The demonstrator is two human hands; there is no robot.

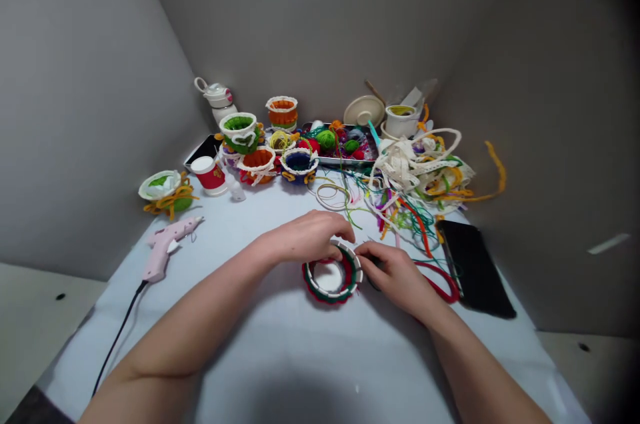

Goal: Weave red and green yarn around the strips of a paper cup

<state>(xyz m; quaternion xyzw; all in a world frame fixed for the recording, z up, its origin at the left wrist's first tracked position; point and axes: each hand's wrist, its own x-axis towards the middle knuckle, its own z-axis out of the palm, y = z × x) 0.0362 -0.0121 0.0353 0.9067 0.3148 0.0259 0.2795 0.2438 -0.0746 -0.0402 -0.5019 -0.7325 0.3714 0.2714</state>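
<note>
A small yarn-woven cup stands on the table in front of me, its open top facing up. It has a notched white rim, with green and red yarn around its wall and a white bottom inside. My left hand reaches over the far side and grips the rim, thumb inside and fingers outside. At the cup's right side my right hand is closed in a pinch close to the rim. What its fingertips hold is hidden. Beside that wrist lies a red loop, partly covered by the hand.
A pink glue gun with a black cord lies left. Several finished woven cups and a red paper cup stand behind. A tray of yarn balls is at the back. Tangled yarn and lace and a black phone lie right.
</note>
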